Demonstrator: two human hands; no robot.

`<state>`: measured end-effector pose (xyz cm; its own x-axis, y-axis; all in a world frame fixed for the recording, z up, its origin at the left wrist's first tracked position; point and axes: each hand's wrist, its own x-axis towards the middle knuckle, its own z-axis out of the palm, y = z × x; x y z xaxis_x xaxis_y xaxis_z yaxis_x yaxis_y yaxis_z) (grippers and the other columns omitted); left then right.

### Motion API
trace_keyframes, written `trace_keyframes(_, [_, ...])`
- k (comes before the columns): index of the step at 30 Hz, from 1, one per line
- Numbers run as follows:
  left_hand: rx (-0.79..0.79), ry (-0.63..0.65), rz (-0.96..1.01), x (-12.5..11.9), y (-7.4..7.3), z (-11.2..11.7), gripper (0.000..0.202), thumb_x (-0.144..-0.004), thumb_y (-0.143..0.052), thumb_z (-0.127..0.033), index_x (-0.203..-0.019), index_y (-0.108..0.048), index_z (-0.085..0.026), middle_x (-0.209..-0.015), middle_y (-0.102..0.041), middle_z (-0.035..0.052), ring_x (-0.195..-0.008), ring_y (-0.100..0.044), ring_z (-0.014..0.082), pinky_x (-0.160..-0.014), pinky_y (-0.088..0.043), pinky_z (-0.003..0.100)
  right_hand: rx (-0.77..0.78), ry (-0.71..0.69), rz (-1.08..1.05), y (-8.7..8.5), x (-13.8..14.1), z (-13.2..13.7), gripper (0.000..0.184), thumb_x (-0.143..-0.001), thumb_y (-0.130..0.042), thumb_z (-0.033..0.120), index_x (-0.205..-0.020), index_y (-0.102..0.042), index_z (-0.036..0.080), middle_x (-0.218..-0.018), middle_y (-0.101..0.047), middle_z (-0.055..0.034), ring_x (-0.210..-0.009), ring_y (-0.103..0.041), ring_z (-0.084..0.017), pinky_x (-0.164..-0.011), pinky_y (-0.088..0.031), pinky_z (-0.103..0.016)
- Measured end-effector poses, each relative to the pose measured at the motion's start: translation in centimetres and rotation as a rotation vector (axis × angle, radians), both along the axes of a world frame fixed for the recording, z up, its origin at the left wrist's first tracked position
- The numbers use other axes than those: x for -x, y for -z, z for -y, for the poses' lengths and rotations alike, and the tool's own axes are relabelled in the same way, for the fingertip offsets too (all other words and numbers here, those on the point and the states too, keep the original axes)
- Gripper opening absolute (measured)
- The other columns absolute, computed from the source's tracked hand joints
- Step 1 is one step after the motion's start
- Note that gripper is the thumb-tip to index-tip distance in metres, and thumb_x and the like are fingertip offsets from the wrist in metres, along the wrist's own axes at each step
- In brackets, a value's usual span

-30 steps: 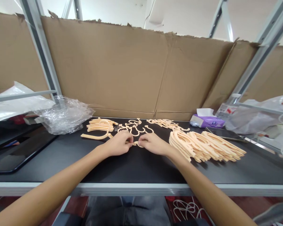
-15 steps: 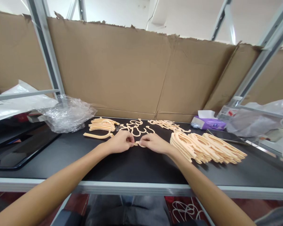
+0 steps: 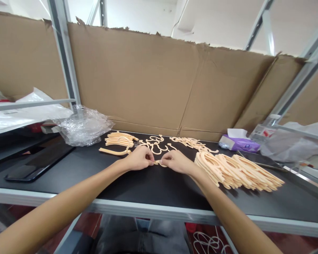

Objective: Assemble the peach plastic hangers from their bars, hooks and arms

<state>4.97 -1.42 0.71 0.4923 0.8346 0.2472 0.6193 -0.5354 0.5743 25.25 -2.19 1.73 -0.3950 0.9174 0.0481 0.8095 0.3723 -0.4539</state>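
Observation:
Just above the black tabletop, my left hand [image 3: 141,158] pinches a small peach plastic piece [image 3: 156,162], mostly hidden by the fingertips. Close beside it, my right hand [image 3: 177,161] grips a curved peach hanger hook [image 3: 163,164]. The two parts meet or nearly meet between my fingers; I cannot tell whether they are joined. Behind my hands lie several loose hanger hooks [image 3: 159,149]. A peach hanger arm [image 3: 113,151] rests left of my left hand, before a stack of similar arms [image 3: 118,140]. Right of my right hand is a large pile of peach hangers [image 3: 238,171].
More slim peach parts [image 3: 190,143] lie at the back. Crumpled clear plastic [image 3: 83,125] and a dark flat device [image 3: 39,162] are on the left. A purple tissue pack [image 3: 240,143] stands back right. Cardboard [image 3: 137,81] walls the rear; a metal edge [image 3: 153,208] runs along the front.
The view has tilted and shifted slightly, so things appear a little further right. Both hands keep the same pinch on the small parts.

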Motion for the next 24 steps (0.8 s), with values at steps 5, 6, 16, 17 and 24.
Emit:
trace_keyframes(5, [-0.017,0.013,0.014,0.2,0.3,-0.3,0.011,-0.072,-0.069,-0.008,-0.076,-0.078,-0.012,-0.073,-0.074,0.0035,-0.069,-0.064,0.0145,-0.064,-0.045,0.021,-0.069,0.081,0.12,-0.4,0.6,0.8,0.024,-0.085,-0.056,0.033,-0.079,-0.078,0.025,-0.084,-0.074,-0.0014,-0.077,-0.061,-0.017,-0.061,-0.032,-0.028])
trace_keyframes(6, [-0.018,0.012,0.013,0.2,0.3,-0.4,0.011,-0.072,-0.069,-0.008,-0.076,-0.079,-0.012,-0.073,-0.074,0.0034,-0.069,-0.064,0.0145,-0.064,-0.045,0.021,-0.089,0.092,0.138,-0.4,0.7,0.9,0.024,-0.086,-0.056,0.033,-0.081,-0.079,0.026,-0.087,-0.075,-0.0012,-0.08,-0.062,-0.018,-0.062,-0.032,-0.028])
trace_keyframes(16, [-0.043,-0.022,0.008,0.2,0.4,-0.3,0.011,-0.071,-0.07,-0.01,-0.076,-0.08,-0.012,-0.074,-0.075,0.0035,-0.069,-0.065,0.0148,-0.064,-0.044,0.022,-0.315,0.001,0.31,0.1,1.0,1.8,0.03,-0.095,-0.05,0.029,-0.086,-0.078,0.025,-0.096,-0.076,-0.0043,-0.089,-0.067,-0.019,-0.067,-0.038,-0.027])
trace_keyframes(17, [-0.042,-0.025,0.007,0.2,0.4,-0.3,0.011,-0.071,-0.07,-0.01,-0.076,-0.08,-0.012,-0.074,-0.075,0.0036,-0.069,-0.065,0.0148,-0.064,-0.044,0.022,-0.336,-0.007,0.331,0.2,1.1,1.9,0.031,-0.096,-0.049,0.028,-0.086,-0.078,0.024,-0.096,-0.076,-0.0047,-0.09,-0.067,-0.019,-0.068,-0.039,-0.027])
trace_keyframes(24, [-0.043,-0.035,0.016,0.3,0.4,-0.4,0.011,-0.07,-0.068,-0.011,-0.072,-0.079,-0.013,-0.071,-0.075,0.0027,-0.068,-0.064,0.015,-0.065,-0.044,0.022,-0.418,-0.068,0.459,0.0,1.5,2.4,0.033,-0.098,-0.047,0.026,-0.091,-0.078,0.02,-0.1,-0.076,-0.0084,-0.092,-0.068,-0.021,-0.072,-0.042,-0.028])
